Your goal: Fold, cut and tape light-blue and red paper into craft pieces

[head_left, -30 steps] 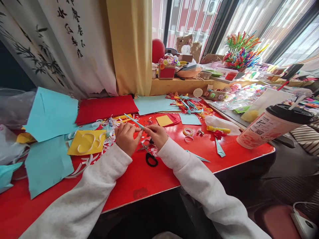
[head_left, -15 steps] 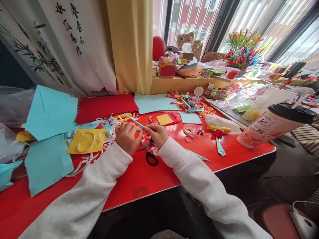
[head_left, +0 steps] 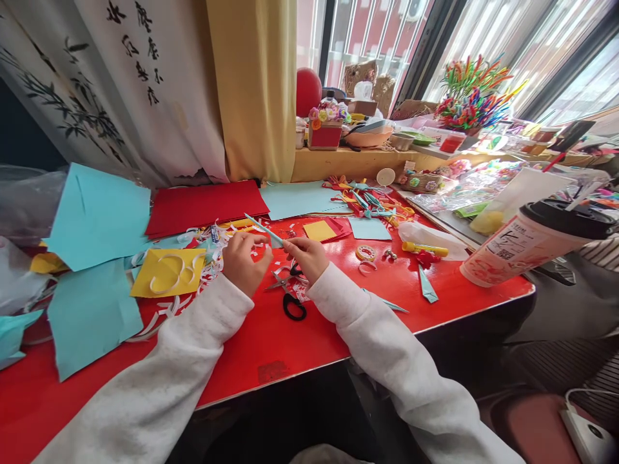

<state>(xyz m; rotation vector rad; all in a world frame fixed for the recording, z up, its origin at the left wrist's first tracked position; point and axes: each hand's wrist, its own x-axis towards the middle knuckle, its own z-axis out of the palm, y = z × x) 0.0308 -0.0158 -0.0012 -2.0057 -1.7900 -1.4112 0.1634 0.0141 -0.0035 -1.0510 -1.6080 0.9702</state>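
Note:
My right hand (head_left: 309,256) pinches a narrow, pointed light-blue folded paper (head_left: 264,229), its tip slanting up to the left. My left hand (head_left: 245,261) is just left of that paper, fingers curved, with a gap between thumb and forefinger. A tiny pale bit shows near those fingertips, too small to name. Below both hands lie black-handled scissors (head_left: 294,307) with their blades apart. Left of my left hand, a yellow paper square (head_left: 167,280) has curled white strips on it. Another pointed blue folded paper (head_left: 394,305) lies right of my right forearm.
Red sheets (head_left: 207,206) and blue sheets (head_left: 304,198) lie along the back of the red table (head_left: 242,357). A roll of tape (head_left: 366,253), a yellow glue stick (head_left: 425,249) and a large drink cup (head_left: 522,248) stand or lie to the right. Paper scraps are scattered at left.
My left hand has drawn slightly away from the folded paper, and its thumb and forefinger have parted. My right hand still holds the paper, which has tilted a little.

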